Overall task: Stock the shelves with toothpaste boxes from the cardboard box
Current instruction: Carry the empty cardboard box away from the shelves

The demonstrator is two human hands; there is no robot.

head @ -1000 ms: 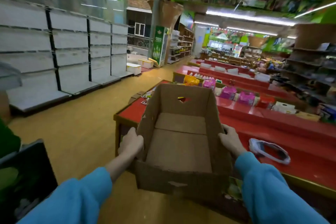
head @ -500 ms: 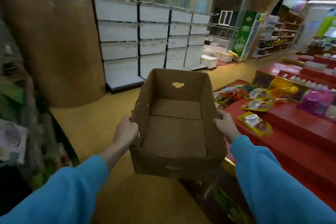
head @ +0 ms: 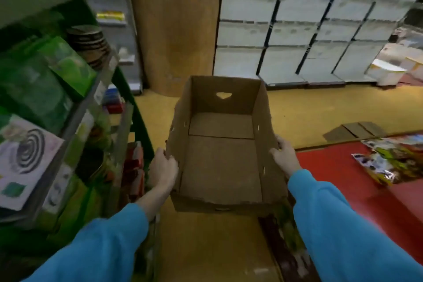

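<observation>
An open brown cardboard box (head: 220, 167) hangs in front of me above the yellow floor, and its inside shows only bare cardboard. My left hand (head: 163, 165) grips its left wall, fingers curled over the rim. My right hand (head: 282, 152) grips the right wall the same way. A heart-shaped handle hole (head: 223, 95) is cut in the far wall. No toothpaste boxes are visible in it.
A stocked green shelf unit (head: 75, 107) with green packs and coil boxes stands close on my left. A brown round pillar (head: 174, 25) rises ahead. White bare shelving (head: 309, 30) lines the back right. A red display table (head: 366, 185) with snack packets lies to my right.
The view has swung left with the box held the same way. The red tables slid off to the right, and the pillar and the green shelf unit came into view.
</observation>
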